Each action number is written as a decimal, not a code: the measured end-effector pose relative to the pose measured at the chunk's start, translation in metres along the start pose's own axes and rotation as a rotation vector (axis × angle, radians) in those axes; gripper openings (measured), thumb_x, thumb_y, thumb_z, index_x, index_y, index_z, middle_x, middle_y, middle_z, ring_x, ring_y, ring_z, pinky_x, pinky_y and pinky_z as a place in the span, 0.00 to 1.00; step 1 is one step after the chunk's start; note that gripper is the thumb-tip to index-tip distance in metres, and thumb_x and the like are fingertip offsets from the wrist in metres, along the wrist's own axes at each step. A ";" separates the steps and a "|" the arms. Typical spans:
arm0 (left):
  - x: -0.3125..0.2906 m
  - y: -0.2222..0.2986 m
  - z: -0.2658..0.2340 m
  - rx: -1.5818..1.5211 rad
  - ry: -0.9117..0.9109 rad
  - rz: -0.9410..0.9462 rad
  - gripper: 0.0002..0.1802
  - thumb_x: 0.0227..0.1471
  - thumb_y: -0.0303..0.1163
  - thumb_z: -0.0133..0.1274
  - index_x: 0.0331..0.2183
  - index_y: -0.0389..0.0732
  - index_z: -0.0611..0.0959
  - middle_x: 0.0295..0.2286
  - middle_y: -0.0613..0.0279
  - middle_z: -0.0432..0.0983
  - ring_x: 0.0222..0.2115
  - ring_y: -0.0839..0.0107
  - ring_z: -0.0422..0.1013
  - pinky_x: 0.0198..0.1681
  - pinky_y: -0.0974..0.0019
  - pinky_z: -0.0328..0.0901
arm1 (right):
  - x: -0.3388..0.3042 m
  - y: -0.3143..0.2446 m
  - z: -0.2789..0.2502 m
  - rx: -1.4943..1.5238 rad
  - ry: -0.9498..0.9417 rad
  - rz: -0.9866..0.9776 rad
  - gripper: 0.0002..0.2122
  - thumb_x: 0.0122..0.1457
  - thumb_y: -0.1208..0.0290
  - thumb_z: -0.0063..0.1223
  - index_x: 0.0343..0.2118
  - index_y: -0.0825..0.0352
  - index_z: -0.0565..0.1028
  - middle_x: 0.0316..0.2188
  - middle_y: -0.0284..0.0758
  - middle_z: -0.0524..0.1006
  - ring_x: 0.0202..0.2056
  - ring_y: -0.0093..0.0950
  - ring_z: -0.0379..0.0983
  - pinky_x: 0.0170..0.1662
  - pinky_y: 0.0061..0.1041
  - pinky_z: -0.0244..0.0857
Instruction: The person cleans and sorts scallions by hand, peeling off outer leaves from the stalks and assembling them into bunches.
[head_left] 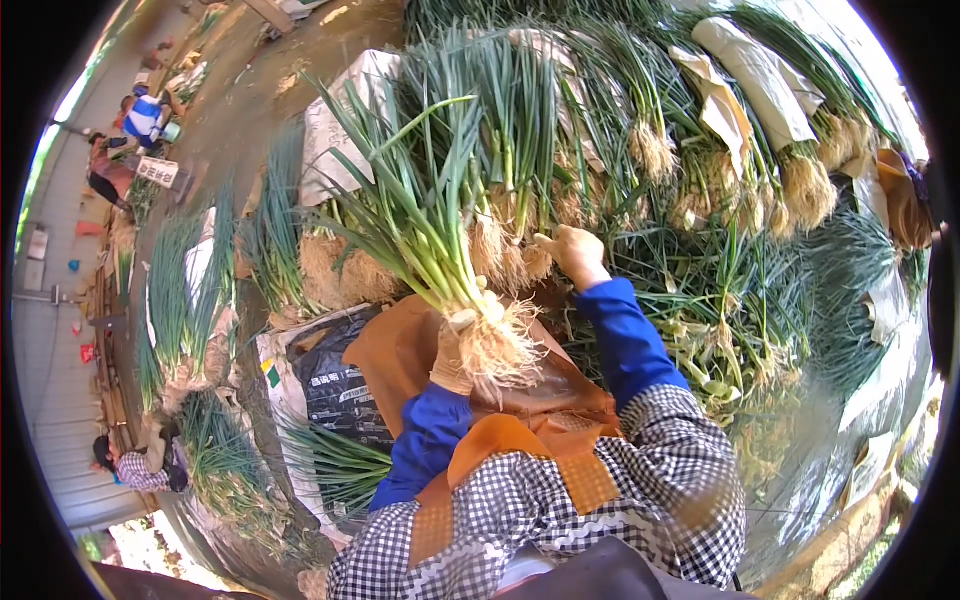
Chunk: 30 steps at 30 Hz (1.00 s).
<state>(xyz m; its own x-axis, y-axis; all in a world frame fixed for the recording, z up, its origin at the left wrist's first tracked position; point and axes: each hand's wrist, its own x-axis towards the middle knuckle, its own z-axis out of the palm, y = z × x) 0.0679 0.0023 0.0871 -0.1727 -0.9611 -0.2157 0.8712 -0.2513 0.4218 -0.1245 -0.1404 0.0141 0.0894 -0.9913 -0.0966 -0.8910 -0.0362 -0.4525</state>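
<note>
My left hand (452, 362), in a pale glove, is wrapped around the base of a bunch of green onions (430, 262). Its bushy pale roots hang over my brown apron (395, 340), and the long leaves slant up to the far left. Farther off and to the right, my right hand (575, 252) is closed beside the roots of other green onions (515, 245) lying ahead of me. What it holds, if anything, cannot be made out. Both forearms wear blue sleeve covers.
Many bundles of green onions (735, 180) lie ahead and to the right, some under a rolled pale sack (755, 80). Loose trimmings (715, 350) are at my right. A black printed bag (345, 385) lies at my left. Other people (150, 115) work far left.
</note>
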 end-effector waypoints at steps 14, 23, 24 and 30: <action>0.016 -0.098 -0.023 -0.099 0.169 -0.417 0.19 0.45 0.24 0.48 0.42 0.32 0.73 0.36 0.52 0.74 0.37 0.61 0.72 0.45 0.59 0.67 | -0.088 0.042 -0.026 1.398 -0.488 0.120 0.11 0.54 0.67 0.48 0.37 0.68 0.72 0.29 0.25 0.73 0.30 0.17 0.66 0.35 0.17 0.60; 0.025 -0.117 -0.027 0.127 0.415 -0.225 0.10 0.43 0.22 0.54 0.33 0.36 0.77 0.27 0.63 0.74 0.28 0.72 0.70 0.34 0.69 0.67 | -0.066 0.022 -0.023 0.057 0.204 -0.153 0.16 0.53 0.57 0.48 0.15 0.62 0.70 0.14 0.40 0.71 0.19 0.42 0.70 0.23 0.36 0.64; 0.025 -0.117 -0.025 0.124 0.411 -0.225 0.10 0.43 0.22 0.54 0.33 0.36 0.77 0.27 0.63 0.74 0.28 0.72 0.70 0.34 0.69 0.67 | -0.070 0.021 -0.028 0.113 0.242 -0.204 0.16 0.53 0.57 0.48 0.14 0.62 0.70 0.13 0.40 0.70 0.19 0.42 0.70 0.22 0.36 0.64; 0.028 -0.107 -0.019 -0.076 0.389 -0.211 0.10 0.46 0.23 0.49 0.35 0.35 0.76 0.29 0.60 0.74 0.31 0.67 0.71 0.38 0.64 0.69 | -0.151 0.048 -0.095 0.500 -0.183 -0.342 0.12 0.50 0.65 0.55 0.16 0.66 0.73 0.12 0.40 0.69 0.16 0.28 0.69 0.20 0.29 0.62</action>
<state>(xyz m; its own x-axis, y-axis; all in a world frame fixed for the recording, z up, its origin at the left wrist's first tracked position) -0.0217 0.0045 0.0191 -0.1772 -0.7712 -0.6114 0.8694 -0.4138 0.2700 -0.2232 -0.0040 0.0906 0.4462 -0.8949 -0.0036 -0.4869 -0.2394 -0.8400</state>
